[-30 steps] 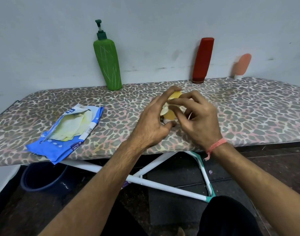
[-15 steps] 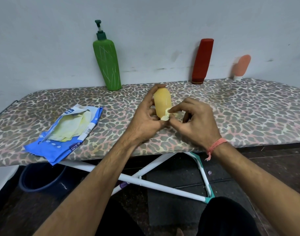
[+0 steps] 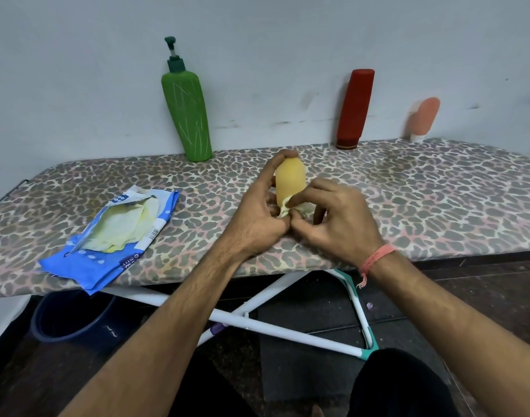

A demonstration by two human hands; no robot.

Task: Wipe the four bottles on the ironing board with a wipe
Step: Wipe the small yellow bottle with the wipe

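A smooth, rounded yellow bottle (image 3: 290,182) stands near the middle of the leopard-print ironing board (image 3: 423,200). The left hand (image 3: 259,215) curls round it, a fingertip on its top. The right hand (image 3: 336,219) pinches a crumpled pale wipe (image 3: 285,207) against the yellow bottle's base. Behind it, along the wall, lean a green pump bottle (image 3: 187,112), a red bottle (image 3: 354,109) and a small peach tube (image 3: 424,117). A glossy blue wipe pack (image 3: 113,236) lies left of the yellow bottle, overhanging the board's near edge.

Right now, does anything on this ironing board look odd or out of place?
Yes. The wipes pack lies torn open with its corner hanging over the front edge of the ironing board. The red bottle and peach bottle lean against the wall on their caps.
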